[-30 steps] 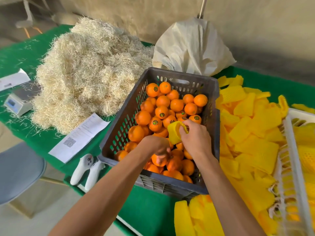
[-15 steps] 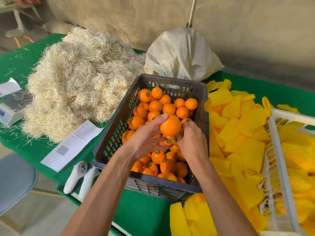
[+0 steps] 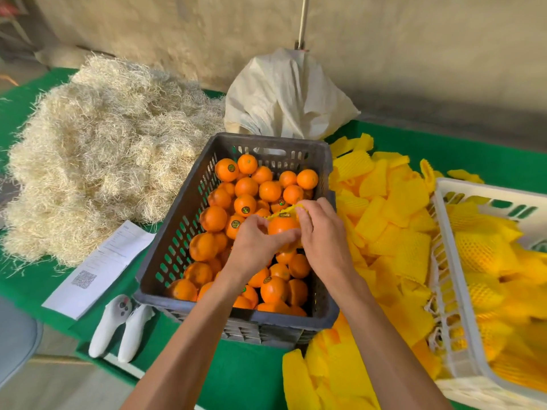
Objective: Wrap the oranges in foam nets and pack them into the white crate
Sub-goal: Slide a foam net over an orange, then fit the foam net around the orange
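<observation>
— Two hands over the dark crate (image 3: pixel 174 232), are they both busy?

— Both. The left hand (image 3: pixel 254 247) curls its fingers around an orange (image 3: pixel 281 226), held above the loose oranges (image 3: pixel 245 184) heaped in that crate. The right hand (image 3: pixel 322 235) pinches the yellow foam net (image 3: pixel 291 210), whose stretched rim lies across the top of the held orange.

— Where is the white crate (image 3: pixel 453 291)?

— At three o'clock from the hands, well apart from them, at the picture's right edge. It holds net-wrapped fruit (image 3: pixel 485 250), somewhat blurred.

— And the spare nets?

— A pile of flat yellow nets (image 3: pixel 390 220) lies on the green table (image 3: pixel 245 377) between the two crates, running from one o'clock down to five o'clock.

— Anything else around?

— At ten o'clock, a big heap of pale straw (image 3: pixel 103 149). At twelve o'clock, just behind the dark crate, a white sack (image 3: pixel 284 96). At eight o'clock, a sheet of paper (image 3: pixel 100 267) with a QR code, and near it two white controllers (image 3: pixel 118 332) at the table's edge.
</observation>
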{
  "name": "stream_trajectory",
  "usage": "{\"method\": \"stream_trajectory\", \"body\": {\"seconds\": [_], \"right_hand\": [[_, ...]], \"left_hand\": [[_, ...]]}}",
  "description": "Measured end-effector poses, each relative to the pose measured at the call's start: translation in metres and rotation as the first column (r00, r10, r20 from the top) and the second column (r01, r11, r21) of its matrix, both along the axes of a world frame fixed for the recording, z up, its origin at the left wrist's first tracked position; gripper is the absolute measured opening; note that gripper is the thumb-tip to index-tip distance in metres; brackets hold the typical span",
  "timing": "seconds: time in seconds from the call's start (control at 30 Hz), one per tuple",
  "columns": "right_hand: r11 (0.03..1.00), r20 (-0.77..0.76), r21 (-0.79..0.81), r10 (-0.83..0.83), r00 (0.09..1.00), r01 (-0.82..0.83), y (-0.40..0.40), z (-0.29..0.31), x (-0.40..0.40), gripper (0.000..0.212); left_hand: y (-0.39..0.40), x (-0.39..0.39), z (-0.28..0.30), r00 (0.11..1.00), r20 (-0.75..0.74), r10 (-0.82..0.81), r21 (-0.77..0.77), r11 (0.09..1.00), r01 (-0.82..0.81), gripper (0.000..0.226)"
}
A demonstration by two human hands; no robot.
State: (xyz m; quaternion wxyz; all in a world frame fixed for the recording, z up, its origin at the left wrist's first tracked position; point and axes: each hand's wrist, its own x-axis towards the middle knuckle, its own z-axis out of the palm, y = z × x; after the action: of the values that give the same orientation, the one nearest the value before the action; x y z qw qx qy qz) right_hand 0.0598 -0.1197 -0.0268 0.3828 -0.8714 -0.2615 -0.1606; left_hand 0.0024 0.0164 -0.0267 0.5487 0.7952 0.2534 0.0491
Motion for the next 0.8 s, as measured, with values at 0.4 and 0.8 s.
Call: {"method": "stream_trajectory", "body": {"seconds": [0.4,0.8], "right_hand": [[1.000,0.163,-0.015,0.008,0.987,-0.006,-0.022,0.000,-0.009,0.021],[0.986,-0.272,0.006,-0.161,0.949,0.169,-0.043,0.008,0.002,0.046]], "left_hand": [[-0.021,0.027,0.013,0.999,0.053,0.010,0.106,0.994,-0.015,0.052],[-0.050,0.040,0.025,0.980,0.087,-0.180,-0.439,0.876,0.200,0.038]]}}
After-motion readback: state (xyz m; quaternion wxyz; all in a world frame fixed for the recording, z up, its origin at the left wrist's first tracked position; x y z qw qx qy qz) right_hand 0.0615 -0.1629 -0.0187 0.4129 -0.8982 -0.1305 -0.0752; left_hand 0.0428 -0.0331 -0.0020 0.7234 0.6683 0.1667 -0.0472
